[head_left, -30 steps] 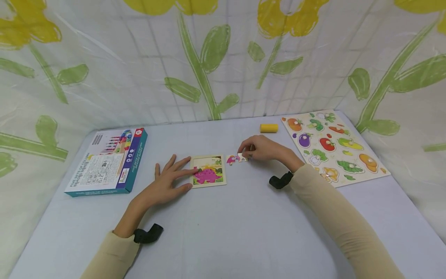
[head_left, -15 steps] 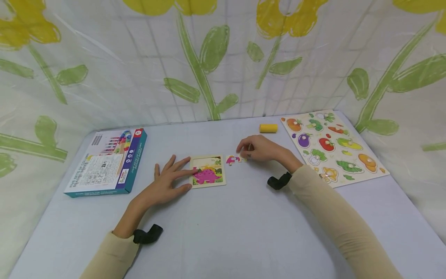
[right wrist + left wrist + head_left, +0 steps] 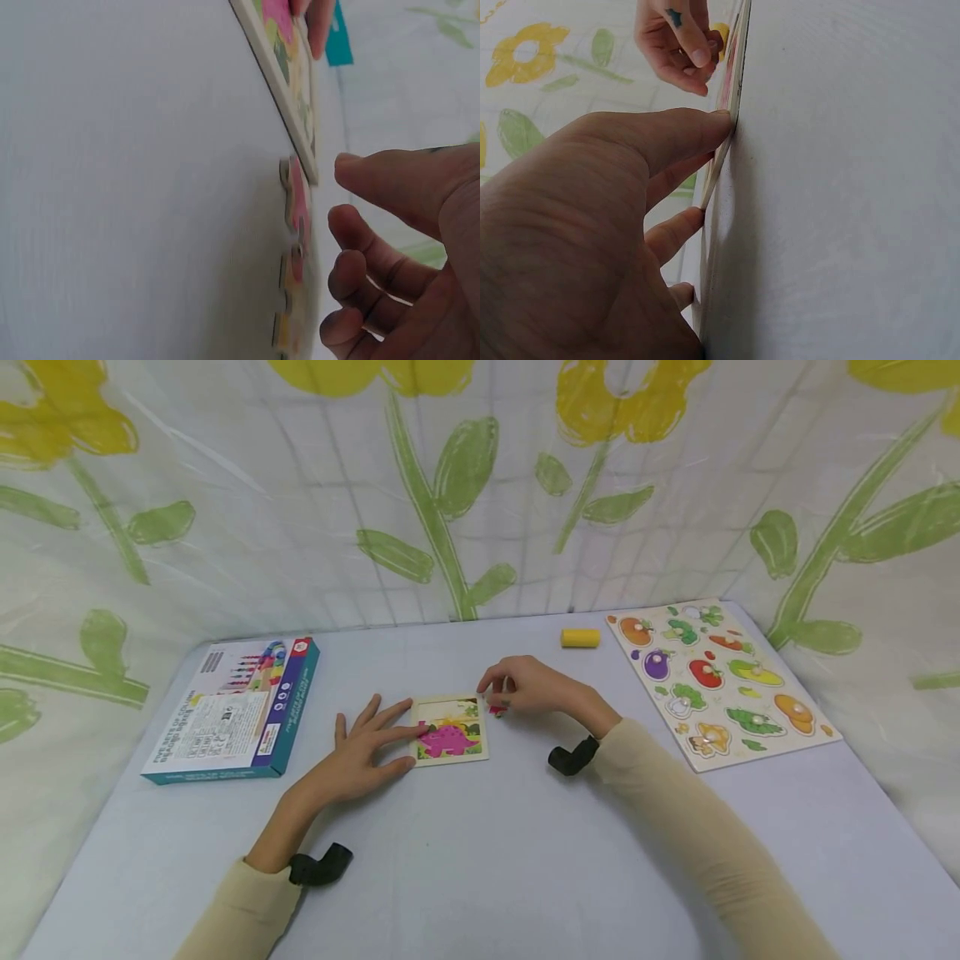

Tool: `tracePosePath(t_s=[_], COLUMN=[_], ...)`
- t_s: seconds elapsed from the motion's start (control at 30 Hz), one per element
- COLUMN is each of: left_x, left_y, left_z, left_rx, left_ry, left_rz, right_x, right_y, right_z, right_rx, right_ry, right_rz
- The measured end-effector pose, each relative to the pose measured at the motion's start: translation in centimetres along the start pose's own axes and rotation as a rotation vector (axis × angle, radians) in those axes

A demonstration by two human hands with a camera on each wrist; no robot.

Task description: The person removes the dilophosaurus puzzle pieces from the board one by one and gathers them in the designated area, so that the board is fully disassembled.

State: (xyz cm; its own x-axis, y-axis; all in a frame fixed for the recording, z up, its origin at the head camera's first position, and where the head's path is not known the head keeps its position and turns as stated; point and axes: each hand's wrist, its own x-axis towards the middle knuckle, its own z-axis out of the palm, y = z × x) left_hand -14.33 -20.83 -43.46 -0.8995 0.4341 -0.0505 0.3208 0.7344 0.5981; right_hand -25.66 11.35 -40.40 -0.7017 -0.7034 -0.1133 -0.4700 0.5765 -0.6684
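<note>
Steady the puzzle frame [image 3: 456, 761] with your spread left hand [image 3: 356, 764], and pinch the pink piece [image 3: 298, 199] edgewise with your empty right hand [image 3: 528, 683].

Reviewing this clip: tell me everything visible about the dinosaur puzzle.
The dinosaur puzzle is a squarish panel with a pale, wood-like frame around a pink dinosaur on green and yellow scenery; its far left part looks pale and unprinted. It lies flat on the pale table. The left hand touches its left side and overlaps the picture. Loose pieces lie beside its right edge; contact is unclear.
</note>
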Motion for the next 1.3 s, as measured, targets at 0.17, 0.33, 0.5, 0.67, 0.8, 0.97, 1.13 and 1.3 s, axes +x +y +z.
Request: tracePosePath(t_s=[0.17,0.33,0.5,0.67,0.8,0.97,1.13,1.3], left_x=[0.1,0.0,-0.1,-0.2,-0.1,-0.1,-0.2,-0.2], left_y=[0.0,0.1,0.2,0.3,0.3,0.2,0.3,0.4], left_z=[0.0,0.0,-0.1,-0.2,-0.1,-0.1,-0.1,-0.2], left_rx=[0.008,0.004,-0.002,-0.018,-0.016,-0.011,-0.014,-0.008], left_ry=[-0.004,-0.004,-0.001,0.004,0.004,0.003,0.002,0.004], left_rz=[-0.007,-0.003,0.001,0.005,0.006,0.008,0.006,0.005], right_x=[0.9,1.6,2.1,2.2,2.2,2.2,2.1,2.0], right_y=[-1.1,-2.3,-2.9,-3.1,-3.2,-3.3,-3.5,-3.5], right_z=[0.8,1.3,1.6,1.7,1.7,1.7,1.8,1.9], right_rx=[-0.041,-0.108,-0.14,-0.141,-0.135,-0.133,-0.139,-0.133], right_ry=[-0.025,-0.055,-0.091,-0.102,-0.106,-0.104,-0.097,-0.09], right_rz=[-0.028,-0.06,-0.053,-0.041,-0.028,-0.021,-0.006,0.007])
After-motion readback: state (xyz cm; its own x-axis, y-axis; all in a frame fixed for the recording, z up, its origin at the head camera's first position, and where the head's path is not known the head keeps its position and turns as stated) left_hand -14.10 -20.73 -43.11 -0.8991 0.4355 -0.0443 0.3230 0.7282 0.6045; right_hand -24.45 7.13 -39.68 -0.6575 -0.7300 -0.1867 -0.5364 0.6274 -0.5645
